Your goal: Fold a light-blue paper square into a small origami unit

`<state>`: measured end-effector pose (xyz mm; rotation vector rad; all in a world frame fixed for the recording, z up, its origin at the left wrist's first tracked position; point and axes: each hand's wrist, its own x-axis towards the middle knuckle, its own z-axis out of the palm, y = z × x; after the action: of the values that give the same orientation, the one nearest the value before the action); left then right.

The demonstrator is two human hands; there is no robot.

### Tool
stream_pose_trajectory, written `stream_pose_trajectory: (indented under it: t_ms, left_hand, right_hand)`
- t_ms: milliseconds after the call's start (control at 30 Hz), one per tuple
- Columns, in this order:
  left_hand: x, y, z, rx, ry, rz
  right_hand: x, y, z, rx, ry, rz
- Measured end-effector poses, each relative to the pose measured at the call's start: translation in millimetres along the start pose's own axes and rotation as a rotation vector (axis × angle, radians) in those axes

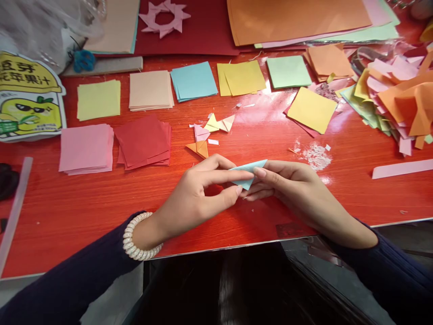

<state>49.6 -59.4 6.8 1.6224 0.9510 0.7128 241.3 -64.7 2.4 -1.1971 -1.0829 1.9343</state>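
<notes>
A small piece of folded light-blue paper [249,183] is held between both hands above the near part of the red table. My left hand [203,189], with a coiled band at the wrist, pinches its left side, index finger laid across the front. On its right side, my right hand [284,178] grips the paper between thumb and fingers. Part of the paper is hidden behind the fingers. Just beyond the hands lie several small folded paper pieces in a chain: orange [199,148], pink [201,132], yellow [212,123] and pale peach [226,123].
Stacks of square paper, among them pink [86,149], red [144,142], blue [194,82] and green [288,72], stand in rows beyond the hands. A pink paper ring [164,18] lies at the back. Crumpled scraps [402,92] pile up at right; a pouch [30,97] is at left.
</notes>
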Motion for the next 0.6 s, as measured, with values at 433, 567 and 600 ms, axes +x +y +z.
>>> stream_pose_trajectory:
  t_ms: [433,567,600]
  left_hand:
    - [1.6,-3.2,3.8,0.093,0.057,0.027]
    - [0.6,-2.9,3.9,0.043,0.061,0.010]
    - [0.5,-2.6,3.5,0.022,0.059,-0.001]
  right_hand:
    - [-0.2,-1.3,1.7,-0.063,-0.054,-0.012]
    - [0.4,-2.4,4.8,-0.071,-0.090,0.020]
    - [0.7,-2.7,5.3,-0.067,-0.106,0.029]
